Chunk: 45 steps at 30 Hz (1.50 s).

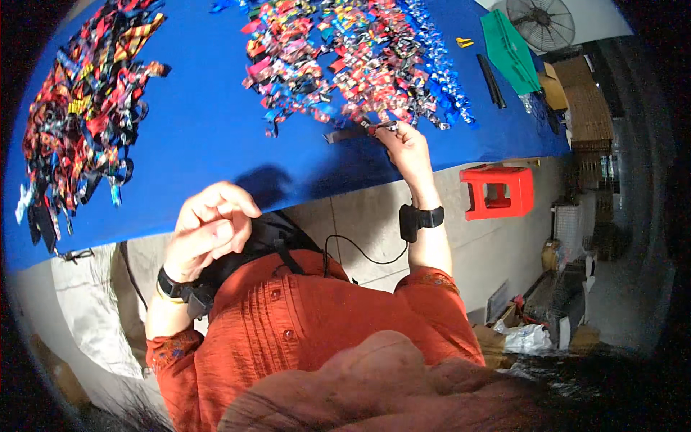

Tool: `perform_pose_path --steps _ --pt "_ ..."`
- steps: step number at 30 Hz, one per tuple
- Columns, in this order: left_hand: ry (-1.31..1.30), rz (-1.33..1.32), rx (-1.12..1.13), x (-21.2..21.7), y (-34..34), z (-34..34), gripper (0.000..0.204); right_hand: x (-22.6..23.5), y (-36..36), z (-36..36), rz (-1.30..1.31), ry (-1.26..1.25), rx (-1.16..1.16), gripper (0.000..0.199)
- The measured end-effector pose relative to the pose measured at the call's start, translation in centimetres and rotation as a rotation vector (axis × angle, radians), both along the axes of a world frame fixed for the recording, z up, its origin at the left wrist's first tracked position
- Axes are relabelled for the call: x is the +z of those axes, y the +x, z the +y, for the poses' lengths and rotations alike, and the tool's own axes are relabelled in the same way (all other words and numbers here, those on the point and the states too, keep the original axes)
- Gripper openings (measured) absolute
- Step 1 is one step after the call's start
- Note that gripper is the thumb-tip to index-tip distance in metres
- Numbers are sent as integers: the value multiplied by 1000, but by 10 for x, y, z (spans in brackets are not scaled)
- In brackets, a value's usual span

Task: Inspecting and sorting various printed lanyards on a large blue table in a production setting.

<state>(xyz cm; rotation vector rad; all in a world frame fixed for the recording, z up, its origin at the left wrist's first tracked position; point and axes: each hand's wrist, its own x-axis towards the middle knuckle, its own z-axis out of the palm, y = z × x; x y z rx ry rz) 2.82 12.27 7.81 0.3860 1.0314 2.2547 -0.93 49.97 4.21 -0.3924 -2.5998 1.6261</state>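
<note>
My right hand [409, 147] is closed at the near edge of the blue-covered table, its thumb and fingers pinching a small patterned fabric strip [371, 130]. A flat grey-brown strip [347, 135] lies just left of those fingertips; whether the two are one piece I cannot tell. Beyond that hand spreads a wide pile of multicoloured fabric strips [374, 65], mostly red, pink and blue. My left hand [216, 223] hovers in front of the table edge, loosely curled, thumb and forefinger apart, with nothing visible in it. Both wrists wear black bands.
Another heap of dark and red strips [83, 108] covers the table's left side. Toward the far right lie yellow-handled scissors [465, 42], a black bar [491, 81] and a green bin [508, 50]. A red stool [498, 192] stands on the floor right of me, and a fan [541, 21] behind.
</note>
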Motion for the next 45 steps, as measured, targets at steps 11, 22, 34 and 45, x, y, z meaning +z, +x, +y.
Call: perform_pose_path --steps 11,22,34,45 --pt "-105 -12 -18 -21 -14 20 29 -38 -30 30 70 142 -113 17" --pt "-252 -10 2 -26 -12 23 22 -50 -37 34 122 154 -138 27" --pt "-310 36 4 -29 -10 25 23 -28 -27 16 207 281 -195 33" --pt "-335 75 7 -31 -9 23 21 1 -15 6 452 727 -196 23"
